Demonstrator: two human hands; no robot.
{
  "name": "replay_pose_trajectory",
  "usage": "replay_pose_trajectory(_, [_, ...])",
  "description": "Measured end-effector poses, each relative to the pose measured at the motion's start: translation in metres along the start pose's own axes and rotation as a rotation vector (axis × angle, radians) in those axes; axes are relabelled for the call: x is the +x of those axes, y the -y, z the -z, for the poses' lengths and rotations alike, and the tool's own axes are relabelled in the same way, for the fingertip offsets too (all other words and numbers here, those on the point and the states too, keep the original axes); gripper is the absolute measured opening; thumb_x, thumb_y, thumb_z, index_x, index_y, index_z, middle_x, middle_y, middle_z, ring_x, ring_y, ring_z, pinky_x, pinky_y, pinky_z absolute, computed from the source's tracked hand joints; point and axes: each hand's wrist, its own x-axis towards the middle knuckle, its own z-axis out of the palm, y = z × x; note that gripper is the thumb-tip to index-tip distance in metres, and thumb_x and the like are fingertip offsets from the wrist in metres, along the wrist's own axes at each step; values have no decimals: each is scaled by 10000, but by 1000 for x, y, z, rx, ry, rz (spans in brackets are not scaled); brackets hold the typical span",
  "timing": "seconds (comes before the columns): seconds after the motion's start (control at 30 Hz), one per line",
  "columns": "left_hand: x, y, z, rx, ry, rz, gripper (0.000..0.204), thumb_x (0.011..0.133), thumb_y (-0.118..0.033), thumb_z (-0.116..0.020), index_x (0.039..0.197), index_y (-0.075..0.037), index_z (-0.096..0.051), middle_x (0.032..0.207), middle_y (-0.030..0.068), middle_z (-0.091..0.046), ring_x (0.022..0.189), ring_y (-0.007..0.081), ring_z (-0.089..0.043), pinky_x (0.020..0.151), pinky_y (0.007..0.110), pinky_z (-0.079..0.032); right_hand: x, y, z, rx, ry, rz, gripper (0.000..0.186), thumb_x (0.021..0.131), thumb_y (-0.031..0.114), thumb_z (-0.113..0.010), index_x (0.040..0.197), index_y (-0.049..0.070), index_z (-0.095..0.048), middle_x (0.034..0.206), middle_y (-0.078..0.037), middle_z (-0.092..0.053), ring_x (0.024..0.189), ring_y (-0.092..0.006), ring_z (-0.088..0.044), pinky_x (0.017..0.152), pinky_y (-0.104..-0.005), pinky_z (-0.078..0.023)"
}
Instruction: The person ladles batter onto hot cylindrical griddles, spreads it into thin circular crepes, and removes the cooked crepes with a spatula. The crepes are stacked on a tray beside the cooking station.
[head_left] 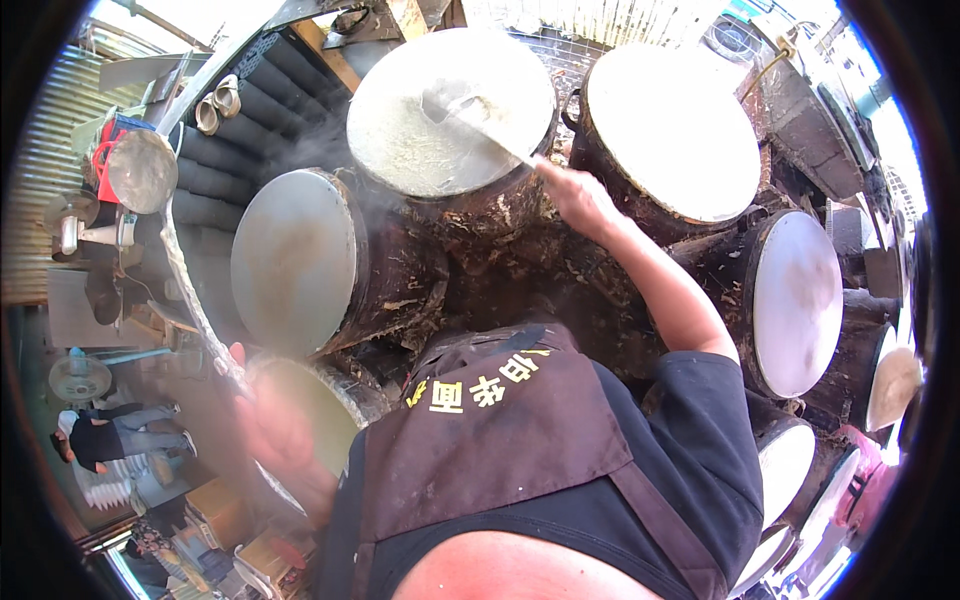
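Note:
My right hand [580, 198] is closed around the handle of a flat scraper-like tool [490, 133], reaching over the top of a large drum. That round top [420, 160] carries a whitish wet layer, with a darker grey patch at the tool's end, and steam drifts from it. In my left hand [280, 415], blurred by steam or motion, is a long pale-crusted stick [190, 285]. It rises to a round, greyish, ladle-like head [142, 170]; whether that head is hollow or flat I cannot tell.
More round-topped drums surround me: a steaming grey one [290, 260] at left, a bright white one [670, 130] at far right, another [797, 300] at right. Sandals [218, 105] lie on dark ribbed sheeting. A person [120, 435] and a fan [80, 378] are at left.

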Motion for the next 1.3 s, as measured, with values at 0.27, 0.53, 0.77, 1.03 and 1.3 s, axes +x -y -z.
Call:
replay_pose_trajectory(0.27, [25, 24, -39, -169, 31, 130, 605, 1042, -203, -391, 1523, -112, -35, 735, 37, -380, 413, 48, -316, 279, 177, -312, 54, -92, -15, -54, -96, -2, 436, 920, 24, -445, 1354, 40, -489, 952, -240, -670, 718, -297, -657, 659, -399, -558])
replay_pose_trajectory(0.53, [30, 32, -27, -241, -3, 172, 571, 1045, -203, -351, 1525, -111, -57, 737, 51, -375, 407, 67, -300, 283, 204, -286, 55, -57, 6, 2, -45, 2, 393, 902, 17, -517, 1290, 62, -563, 758, -189, -619, 674, -246, -611, 565, -380, -497])
replay_pose_trajectory(0.77, [53, 43, -55, -373, -76, 230, 523, 1038, -180, -258, 1525, -79, -94, 714, 93, -370, 410, 137, -326, 307, 277, -271, 182, -107, -11, -232, -79, 19, 519, 857, -59, -420, 1360, 36, -505, 1076, -212, -678, 649, -230, -649, 578, -355, -528])
replay_pose_trajectory(1.03, [50, 46, -32, -405, -120, 264, 510, 1048, -230, -235, 1528, -106, -114, 721, 108, -380, 414, 138, -324, 317, 273, -280, -9, 35, 20, 167, -317, -100, 522, 880, 58, -566, 1373, -10, -407, 1208, -270, -580, 1068, -410, -595, 922, -407, -486])
replay_pose_trajectory(1.3, [65, 57, -44, -427, -30, 412, 516, 1046, -226, -242, 1530, -114, -102, 741, 122, -397, 446, 161, -354, 357, 289, -327, 66, 18, 6, 17, 106, -405, 461, 923, 93, -399, 1382, 109, -444, 1092, -274, -621, 920, -380, -648, 805, -441, -519])
